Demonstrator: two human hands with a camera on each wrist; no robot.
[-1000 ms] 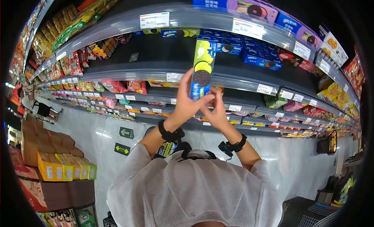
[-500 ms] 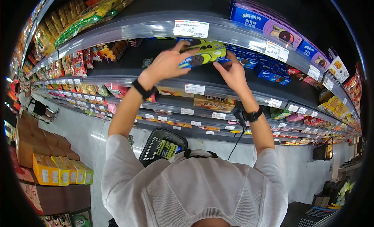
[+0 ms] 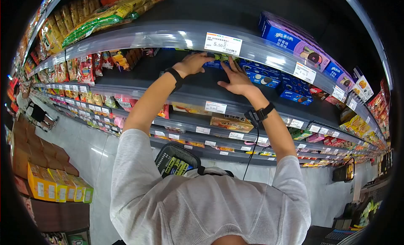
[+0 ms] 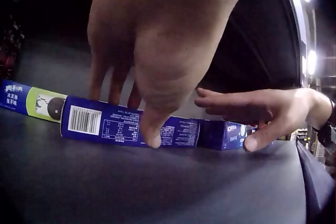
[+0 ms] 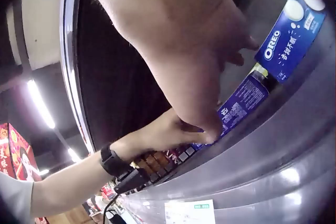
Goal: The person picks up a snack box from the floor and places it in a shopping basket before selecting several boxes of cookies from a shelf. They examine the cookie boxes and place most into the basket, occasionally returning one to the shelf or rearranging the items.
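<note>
A blue box with a barcode [image 4: 86, 121] lies lengthwise on the dark shelf in the left wrist view. My left hand [image 4: 163, 50] holds it, thumb on the front face and fingers over the top edge. Part of its green top [image 3: 223, 57] shows between my hands in the head view. There my left hand [image 3: 193, 64] is at its left end, and my right hand [image 3: 237, 78] is at its right with fingers spread. In the right wrist view my right hand [image 5: 184, 50] partly covers the box [image 5: 244, 103]; whether it touches cannot be told.
Blue biscuit boxes [image 3: 263, 78] stand right of my hands, and a blue-green box [image 4: 39, 103] is to the left. The upper shelf's edge [image 3: 176, 36] with price tags runs above my hands. Below, a basket [image 3: 168, 150] holds green packs; a person [image 3: 38, 114] is far left.
The green and blue box has gone from upright in front of the shelves to lying lengthwise inside the shelf. Both hands have reached in with it, and the right fingers have spread.
</note>
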